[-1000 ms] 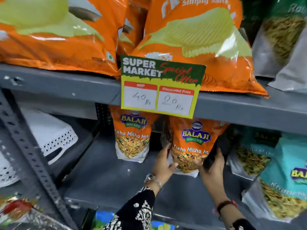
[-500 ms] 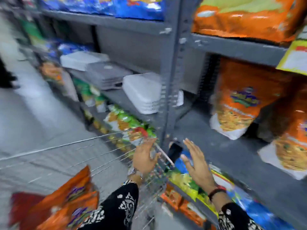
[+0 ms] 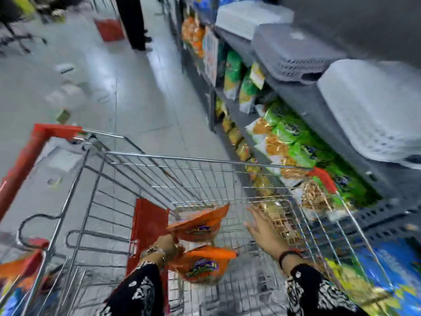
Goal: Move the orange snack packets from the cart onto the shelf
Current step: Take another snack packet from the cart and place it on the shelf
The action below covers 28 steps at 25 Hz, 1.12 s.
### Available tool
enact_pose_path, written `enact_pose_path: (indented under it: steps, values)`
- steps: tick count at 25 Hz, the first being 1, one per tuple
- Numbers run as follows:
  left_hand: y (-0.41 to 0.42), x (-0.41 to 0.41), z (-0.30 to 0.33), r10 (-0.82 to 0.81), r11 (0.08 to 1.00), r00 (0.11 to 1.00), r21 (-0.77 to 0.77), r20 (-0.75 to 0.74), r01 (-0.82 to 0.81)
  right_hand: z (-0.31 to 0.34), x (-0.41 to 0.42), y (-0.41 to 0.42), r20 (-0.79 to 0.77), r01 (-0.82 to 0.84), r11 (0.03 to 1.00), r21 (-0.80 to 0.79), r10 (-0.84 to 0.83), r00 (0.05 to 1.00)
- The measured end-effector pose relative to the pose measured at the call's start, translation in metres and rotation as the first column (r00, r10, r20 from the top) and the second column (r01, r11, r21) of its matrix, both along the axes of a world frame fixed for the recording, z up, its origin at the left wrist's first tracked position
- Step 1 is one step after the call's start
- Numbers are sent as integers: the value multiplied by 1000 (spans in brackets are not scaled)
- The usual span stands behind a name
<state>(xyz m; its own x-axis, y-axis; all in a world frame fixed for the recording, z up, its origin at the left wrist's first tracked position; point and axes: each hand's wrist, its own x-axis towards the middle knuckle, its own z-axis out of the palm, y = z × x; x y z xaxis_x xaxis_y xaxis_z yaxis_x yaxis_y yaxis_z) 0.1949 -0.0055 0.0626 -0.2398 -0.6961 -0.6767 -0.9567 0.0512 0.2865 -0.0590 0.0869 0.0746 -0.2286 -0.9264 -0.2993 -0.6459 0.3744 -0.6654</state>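
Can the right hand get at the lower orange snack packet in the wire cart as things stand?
Probably yes: the right hand is open inside the wire cart, with nothing between it and the lower orange snack packet.

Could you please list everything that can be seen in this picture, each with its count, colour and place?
orange snack packets: two, orange, inside the cart near the left hand
cart: one, silver wire with red corners and red flap, in the foreground
plastic baskets: three stacks, white and grey, on the upper shelf at right
shelf: grey metal, along the right side
green packets: many, green, on the lower shelf; count unclear from blur
person standing: one, dark clothing, far up the aisle
left hand: at the upper orange packet; grip blurred
right hand: open, fingers spread, inside the cart
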Motion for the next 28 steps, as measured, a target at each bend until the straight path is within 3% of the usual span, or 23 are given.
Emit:
enact_pose_path:
  steps: [4, 7, 9, 13, 16, 22, 28]
  values:
    - [-25, -9, -47, 7, 980, 1000, 197, 28, -12, -55, 13, -43, 17, -146, 964, 224, 146, 989]
    - [-37, -18, -70, 168, 981, 974, 126, -154, -150, -91, 26, -62, 116, -234, 925, 298, 208, 971]
    - [-45, -21, -79, 262, 965, 926, 43, -273, -260, -107, 38, -70, 178, -217, 943, 253, 175, 968]
    - [-54, -28, -100, 422, 896, 811, 49, -404, -442, -123, 48, -98, 341, 10, 983, 182, -73, 937]
    - [-58, -33, -104, 473, 845, 751, -5, -461, -535, -121, 52, -110, 384, 17, 982, 189, -90, 919]
    - [-53, -52, -59, 386, 859, 739, -77, -552, -506, -79, 42, -85, 348, 103, 987, 122, -140, 927]
    - [-12, -97, 51, 180, 922, 704, -132, -687, -364, 38, -5, -19, 305, 193, 977, -95, -156, 939]
